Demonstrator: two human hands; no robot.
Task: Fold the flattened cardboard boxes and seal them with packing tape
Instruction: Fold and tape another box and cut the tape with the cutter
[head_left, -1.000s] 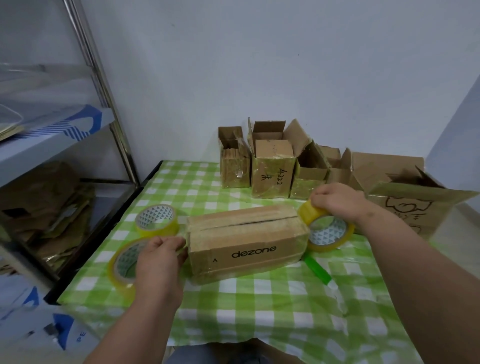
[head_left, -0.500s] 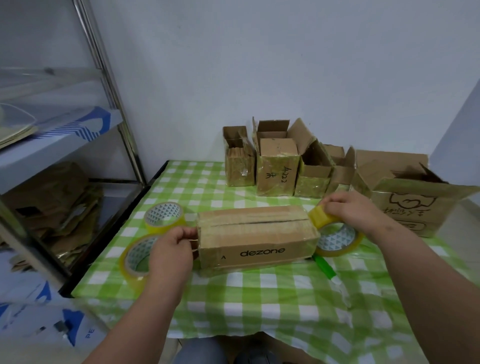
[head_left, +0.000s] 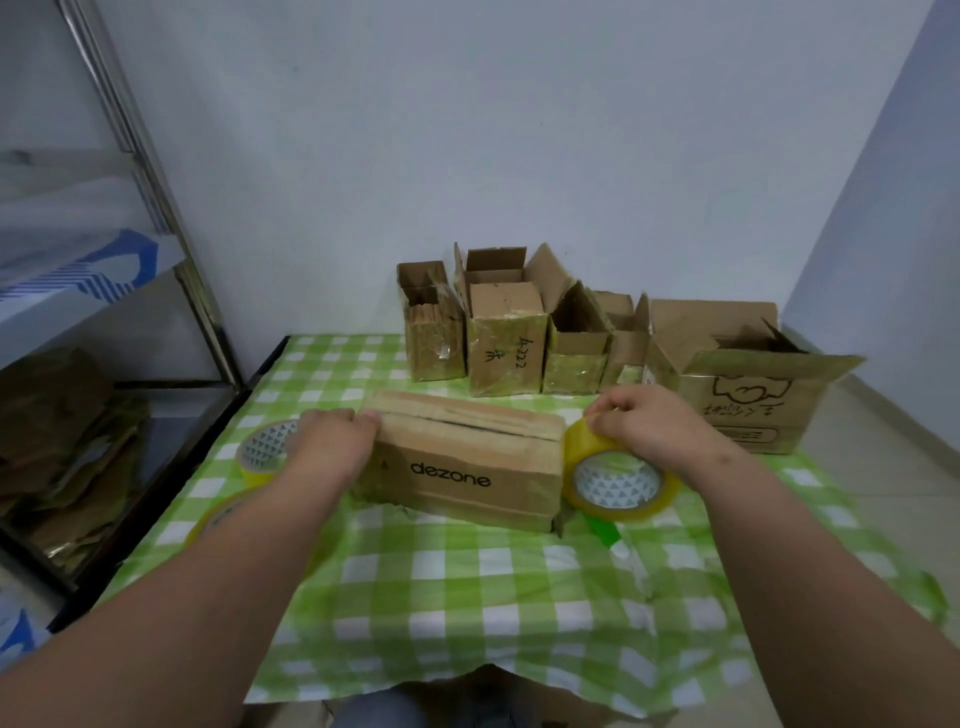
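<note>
Your left hand (head_left: 332, 441) rests on the left end of the folded cardboard box (head_left: 462, 462) printed "dezone", fingers curled over its top left corner and gripping it; the box lies on its side in the middle of the table (head_left: 467, 597), with the seam between its closed flaps running along the top. Your right hand (head_left: 644, 421) is just off the box's right end, fingers curled around the top of a yellow roll of packing tape (head_left: 618, 478), which stands on edge and touches or nearly touches that end of the box. Whether a strip already runs from the roll onto the cardboard cannot be told. Behind your left hand a second tape roll (head_left: 265, 449) lies flat on the green checked cloth, and a third roll (head_left: 218, 514) is partly hidden under your left forearm. A green strip (head_left: 602, 530) lies on the cloth just near the held roll. Along the far edge a row of open boxes (head_left: 509, 332) stands against the wall, with a larger open box (head_left: 748, 389) at the far right, close behind your right hand. A metal shelf (head_left: 171, 291) holding flattened cardboard stands beside the table's left edge. The near half of the table, between your forearms, is bare cloth down to the near edge.
</note>
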